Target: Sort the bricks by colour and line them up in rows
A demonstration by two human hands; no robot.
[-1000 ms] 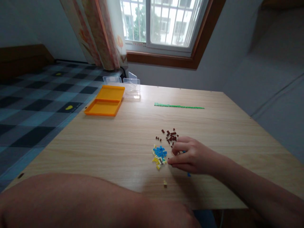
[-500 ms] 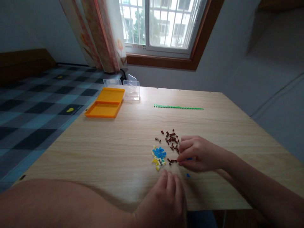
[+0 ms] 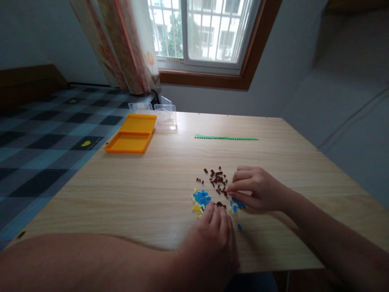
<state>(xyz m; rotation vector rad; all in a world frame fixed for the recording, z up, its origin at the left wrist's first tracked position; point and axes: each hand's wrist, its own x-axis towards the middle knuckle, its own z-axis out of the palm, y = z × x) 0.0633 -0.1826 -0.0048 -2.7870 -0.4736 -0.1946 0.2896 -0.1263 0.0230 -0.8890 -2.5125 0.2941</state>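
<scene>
The brown bricks [image 3: 218,179] lie in a loose scatter just below and right of the frame's center, a few of them strayed to the left of the main heap. A smaller clump of brown pieces [image 3: 220,204] sits just under it, at the fingertips of the left hand. Left of that clump is a heap of blue bricks [image 3: 202,197], with yellow pieces [image 3: 197,209] along its lower left edge. Another blue cluster [image 3: 239,203] lies to the right, partly under the right hand, with some pale bits beside it, and a lone blue piece [image 3: 240,226] lies lower down.

The right hand [image 3: 255,188] comes in from the lower right, its fingers bent and the thumb and forefinger narrowly spaced at the right edge of the brown heap; I cannot tell whether a brick is between them. The left hand [image 3: 212,239] reaches up from the bottom of the frame, back upward, fingers together and curled down; whether it holds anything is hidden.

Farther up the wooden table [image 3: 136,190], a row of small green pieces [image 3: 226,138] runs right of center. At the table's upper left, an orange case [image 3: 130,140] lies open, with clear plastic boxes [image 3: 165,117] behind it. A checked bed [image 3: 39,142] fills the left side, beneath a patterned curtain [image 3: 121,44] and beside a barred window [image 3: 212,32] at the top.
</scene>
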